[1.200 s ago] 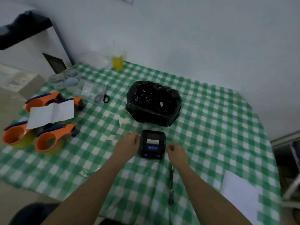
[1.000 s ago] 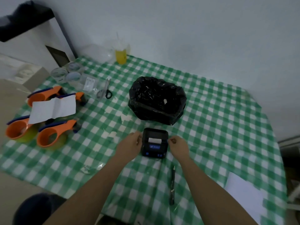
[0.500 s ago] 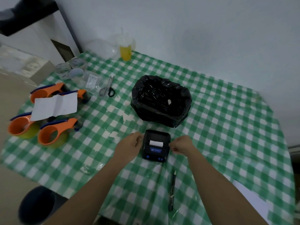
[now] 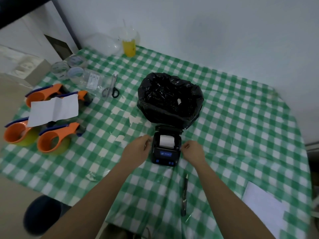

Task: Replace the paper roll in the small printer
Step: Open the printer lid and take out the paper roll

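A small black printer (image 4: 164, 156) with blue buttons sits on the green checked tablecloth (image 4: 241, 128), just in front of a black bin bag (image 4: 170, 99). Its lid (image 4: 168, 129) is flipped up toward the bag, and a white paper roll (image 4: 166, 140) lies in the bay. My left hand (image 4: 136, 150) rests against the printer's left side, fingers curled. My right hand (image 4: 192, 150) pinches at the printer's right edge. A small white piece (image 4: 179, 101) lies inside the bag.
A dark pen (image 4: 184, 194) lies near my right forearm and white paper (image 4: 264, 206) sits at the right front corner. Three orange tape dispensers (image 4: 51, 138) with a paper sheet (image 4: 53, 109), scissors (image 4: 110, 87), clear cups (image 4: 69, 69) and a yellow drink (image 4: 129, 46) occupy the left and back.
The printer's lid was down and is now flipped up, exposing the white roll. Both hands closed in on the printer's sides. The camera view shifted slightly.
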